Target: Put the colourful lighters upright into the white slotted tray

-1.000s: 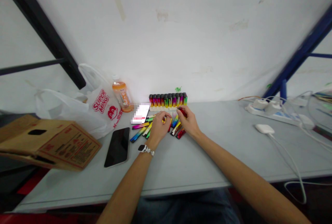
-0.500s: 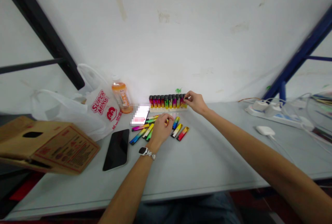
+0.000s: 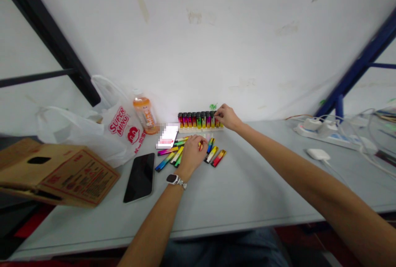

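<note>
Colourful lighters with black tops stand upright in rows in a white holder against the wall. At the right end of these rows is my right hand, its fingers pinched around the top of a lighter, which they mostly cover. My left hand, with a watch on the wrist, hovers low over loose lighters and is closed; a bit of a yellow and red lighter shows at its fingers. Several loose lighters lie on both sides of this hand, among them a red and yellow lighter and a blue and yellow lighter.
On the left are a phone, a cardboard box, a white plastic bag and an orange drink bottle. A blurred white card lies near the holder. To the right are a power strip and a white charger.
My right hand has moved slightly left and up along the right end of the lighter rows. My left hand stays almost in place over the loose lighters.
</note>
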Action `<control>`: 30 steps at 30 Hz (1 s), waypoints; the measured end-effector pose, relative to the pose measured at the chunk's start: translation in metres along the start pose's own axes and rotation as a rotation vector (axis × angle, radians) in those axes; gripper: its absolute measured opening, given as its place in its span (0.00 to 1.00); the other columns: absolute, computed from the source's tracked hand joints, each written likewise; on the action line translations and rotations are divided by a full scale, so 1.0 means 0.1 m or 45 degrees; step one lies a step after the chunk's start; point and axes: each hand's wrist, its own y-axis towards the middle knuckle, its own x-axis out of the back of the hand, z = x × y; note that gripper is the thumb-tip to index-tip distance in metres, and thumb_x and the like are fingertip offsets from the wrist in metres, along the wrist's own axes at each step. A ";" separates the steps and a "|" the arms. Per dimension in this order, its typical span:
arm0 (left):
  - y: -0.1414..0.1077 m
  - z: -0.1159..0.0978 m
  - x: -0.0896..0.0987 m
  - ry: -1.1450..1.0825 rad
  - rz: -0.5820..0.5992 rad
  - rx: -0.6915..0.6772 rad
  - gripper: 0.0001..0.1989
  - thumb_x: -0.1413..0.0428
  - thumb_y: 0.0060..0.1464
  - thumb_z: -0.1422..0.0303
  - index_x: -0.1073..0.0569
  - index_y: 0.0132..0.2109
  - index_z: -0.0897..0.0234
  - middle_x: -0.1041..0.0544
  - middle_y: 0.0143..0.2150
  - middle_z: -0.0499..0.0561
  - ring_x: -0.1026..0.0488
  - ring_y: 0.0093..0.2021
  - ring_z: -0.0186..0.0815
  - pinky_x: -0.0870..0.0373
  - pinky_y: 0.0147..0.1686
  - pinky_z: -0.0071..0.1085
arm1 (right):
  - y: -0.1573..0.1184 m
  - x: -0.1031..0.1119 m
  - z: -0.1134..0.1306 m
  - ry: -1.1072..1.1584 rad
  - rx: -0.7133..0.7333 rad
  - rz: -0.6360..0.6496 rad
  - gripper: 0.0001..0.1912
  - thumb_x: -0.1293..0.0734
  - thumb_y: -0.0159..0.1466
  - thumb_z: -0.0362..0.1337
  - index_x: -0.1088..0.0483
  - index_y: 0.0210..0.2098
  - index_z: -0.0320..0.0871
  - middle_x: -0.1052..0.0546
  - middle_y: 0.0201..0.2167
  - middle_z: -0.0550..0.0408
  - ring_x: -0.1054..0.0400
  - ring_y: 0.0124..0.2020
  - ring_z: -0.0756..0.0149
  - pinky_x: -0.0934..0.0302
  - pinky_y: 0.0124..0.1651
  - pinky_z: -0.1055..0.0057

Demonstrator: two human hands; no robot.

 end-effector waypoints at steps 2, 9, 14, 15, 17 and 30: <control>-0.01 0.01 -0.02 0.102 0.007 0.002 0.06 0.46 0.55 0.74 0.26 0.33 0.61 0.25 0.35 0.52 0.29 0.42 0.42 0.34 0.47 0.40 | 0.01 0.00 0.00 -0.023 -0.013 0.002 0.08 0.33 0.58 0.27 0.21 0.32 0.39 0.27 0.37 0.48 0.33 0.32 0.66 0.36 0.40 0.69; 0.00 -0.01 -0.10 0.347 0.066 0.029 0.10 0.39 0.54 0.60 0.24 0.31 0.61 0.27 0.37 0.55 0.31 0.44 0.46 0.37 0.46 0.42 | 0.06 0.05 -0.05 -0.125 0.002 0.063 0.08 0.32 0.59 0.28 0.20 0.33 0.38 0.25 0.36 0.48 0.32 0.33 0.65 0.37 0.42 0.69; 0.10 -0.03 -0.17 0.383 0.069 0.071 0.14 0.38 0.52 0.56 0.24 0.28 0.62 0.28 0.35 0.56 0.33 0.44 0.46 0.38 0.48 0.44 | 0.00 0.09 0.03 -0.352 0.011 0.104 0.11 0.35 0.62 0.28 0.19 0.34 0.39 0.23 0.35 0.45 0.30 0.34 0.61 0.39 0.42 0.68; 0.11 -0.03 -0.18 0.381 0.060 0.077 0.15 0.38 0.51 0.55 0.24 0.27 0.62 0.28 0.35 0.56 0.33 0.44 0.47 0.38 0.48 0.44 | -0.02 0.10 0.06 -0.402 0.019 0.117 0.12 0.36 0.63 0.29 0.19 0.35 0.40 0.22 0.36 0.45 0.29 0.35 0.60 0.39 0.42 0.67; 0.14 -0.04 -0.20 0.373 0.050 0.097 0.15 0.37 0.50 0.55 0.25 0.26 0.62 0.28 0.34 0.56 0.33 0.44 0.47 0.38 0.48 0.44 | -0.09 0.10 0.12 -0.470 0.030 0.127 0.13 0.38 0.65 0.30 0.19 0.39 0.41 0.21 0.38 0.44 0.28 0.38 0.58 0.39 0.43 0.66; 0.11 -0.07 -0.07 -0.276 -0.045 0.070 0.05 0.40 0.56 0.66 0.24 0.38 0.63 0.23 0.35 0.50 0.27 0.36 0.36 0.31 0.40 0.33 | -0.86 -0.21 0.53 0.269 -0.068 0.101 0.26 0.46 0.72 0.52 0.26 0.34 0.43 0.24 0.32 0.52 0.31 0.35 0.63 0.40 0.42 0.68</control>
